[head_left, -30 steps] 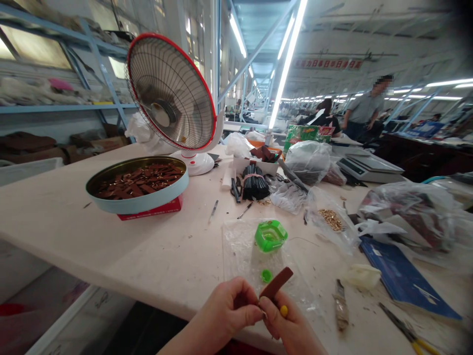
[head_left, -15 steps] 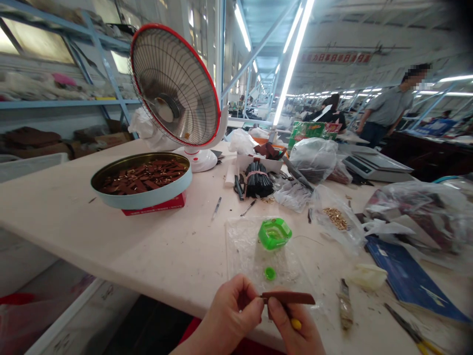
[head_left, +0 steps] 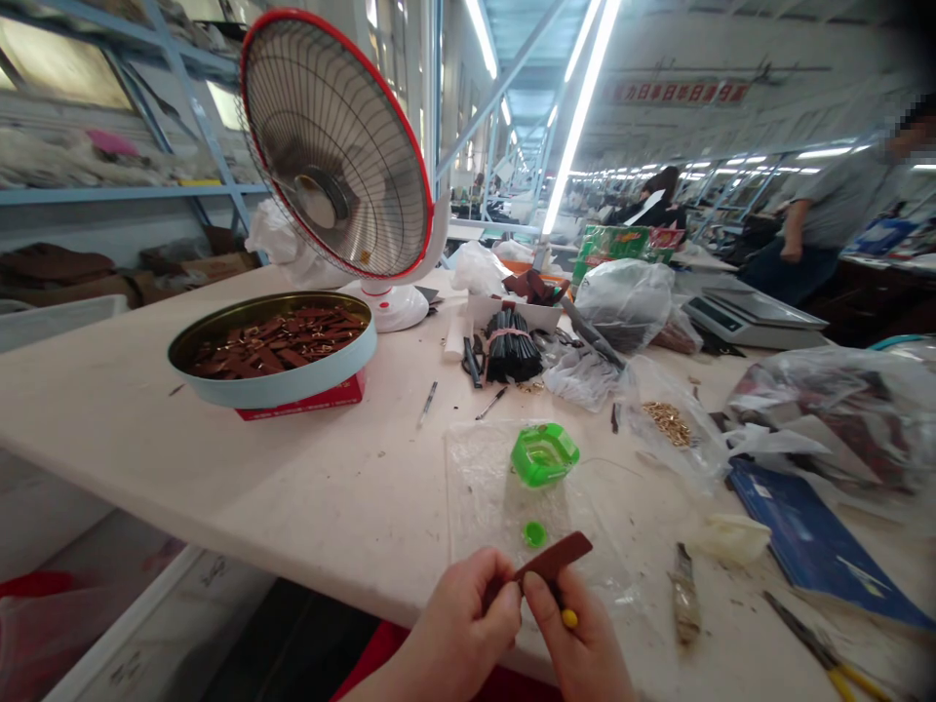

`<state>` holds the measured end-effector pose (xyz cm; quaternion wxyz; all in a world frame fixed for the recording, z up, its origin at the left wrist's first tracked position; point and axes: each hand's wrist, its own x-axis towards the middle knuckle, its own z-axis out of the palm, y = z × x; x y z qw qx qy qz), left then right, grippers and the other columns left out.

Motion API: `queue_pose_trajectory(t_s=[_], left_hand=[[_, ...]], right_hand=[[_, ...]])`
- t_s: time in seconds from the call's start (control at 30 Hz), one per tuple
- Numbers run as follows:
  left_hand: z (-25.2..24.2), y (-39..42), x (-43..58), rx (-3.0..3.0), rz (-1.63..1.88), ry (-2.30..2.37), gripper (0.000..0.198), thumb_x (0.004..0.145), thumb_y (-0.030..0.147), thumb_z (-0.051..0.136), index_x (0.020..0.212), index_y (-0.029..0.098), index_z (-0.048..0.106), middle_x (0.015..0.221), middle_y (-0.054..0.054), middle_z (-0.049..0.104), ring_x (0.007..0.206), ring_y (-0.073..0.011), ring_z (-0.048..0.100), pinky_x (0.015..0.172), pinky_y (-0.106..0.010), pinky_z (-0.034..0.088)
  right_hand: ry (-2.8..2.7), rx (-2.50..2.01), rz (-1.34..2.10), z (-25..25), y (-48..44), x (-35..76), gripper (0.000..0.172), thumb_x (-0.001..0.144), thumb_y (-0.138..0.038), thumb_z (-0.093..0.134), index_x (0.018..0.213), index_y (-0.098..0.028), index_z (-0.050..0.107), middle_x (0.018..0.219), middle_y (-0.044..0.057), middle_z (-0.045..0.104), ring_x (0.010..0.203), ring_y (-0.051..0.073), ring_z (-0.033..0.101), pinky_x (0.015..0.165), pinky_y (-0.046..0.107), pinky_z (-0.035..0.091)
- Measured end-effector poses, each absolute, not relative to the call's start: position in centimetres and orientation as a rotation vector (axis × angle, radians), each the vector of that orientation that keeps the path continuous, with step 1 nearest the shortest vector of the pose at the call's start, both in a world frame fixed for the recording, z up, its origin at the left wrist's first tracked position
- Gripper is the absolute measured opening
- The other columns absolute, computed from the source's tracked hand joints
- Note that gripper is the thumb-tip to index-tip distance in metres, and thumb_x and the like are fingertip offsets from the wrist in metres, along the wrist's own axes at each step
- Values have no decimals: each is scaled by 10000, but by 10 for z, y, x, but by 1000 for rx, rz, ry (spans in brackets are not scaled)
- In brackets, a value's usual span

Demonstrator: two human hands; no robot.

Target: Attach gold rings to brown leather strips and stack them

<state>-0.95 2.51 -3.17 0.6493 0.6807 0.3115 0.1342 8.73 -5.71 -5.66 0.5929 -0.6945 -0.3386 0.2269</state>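
Observation:
Near the table's front edge, my left hand (head_left: 475, 604) pinches one end of a brown leather strip (head_left: 556, 559). My right hand (head_left: 574, 624) grips the same strip, thumb on top, and its free end points up and right. A yellow rounded tip (head_left: 568, 618) pokes out between my right fingers; the rest of that item is hidden. Just beyond my hands lie a small green cap (head_left: 534, 533) and an open green tub (head_left: 545, 454), both on a clear plastic sheet (head_left: 475, 468).
A round tin (head_left: 270, 393) of brown strips with metal bits sits on a red box at left, before a red-rimmed fan heater (head_left: 336, 146). Rightward are a bag of gold hardware (head_left: 667, 424), a blue booklet (head_left: 826, 541), a tape-wrapped blade (head_left: 685, 600) and yellow-handled pliers (head_left: 811, 639).
The brown strip has swung from nearly level to tilted upward at its right end. Both hands keep hold of it. A person in the background has moved right.

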Motion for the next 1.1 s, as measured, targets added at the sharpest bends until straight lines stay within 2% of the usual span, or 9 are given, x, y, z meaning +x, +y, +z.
queue_pose_trajectory(t_s=[0.17,0.3,0.47,0.6,0.77,1.1], left_hand=[[-36,28,-5,1368,239,628,160,775,308,471,708,164,449,576,45,473,516,-76,418,497,-197,329],[-42,33,1,1315,248,685,114,724,263,471,670,175,422,543,58,435,496,-75,395,502,-206,321],[-53,42,8,1349,278,749,96,709,256,443,652,181,422,533,63,407,502,-81,383,508,-212,310],[-56,52,15,1356,340,801,147,723,301,440,639,191,393,525,72,379,495,-83,364,504,-215,307],[-60,59,18,1393,349,816,215,751,376,442,652,196,376,526,82,347,486,-81,330,487,-215,288],[-65,55,19,1356,333,847,175,729,331,432,639,195,368,519,80,375,470,-74,354,484,-215,298]], right_hand=[[-838,-1647,501,-67,-56,93,313,803,-489,528,709,-197,592,638,11,614,597,181,546,534,253,444],[-888,-1614,569,-71,-58,111,335,844,-484,466,683,-206,564,592,-7,568,541,161,523,474,237,436],[-691,-1671,380,-72,-63,147,400,873,-527,378,765,-206,591,682,20,586,670,191,533,571,272,435],[-519,-1625,385,-87,-55,166,413,858,-547,405,770,-185,584,624,15,573,568,173,487,490,269,379],[-502,-1576,414,-108,-40,171,405,856,-543,419,766,-181,576,603,-5,561,551,161,478,490,266,366],[-456,-1539,424,-120,-43,171,397,850,-542,439,765,-180,578,600,-8,564,531,149,439,495,263,360]])
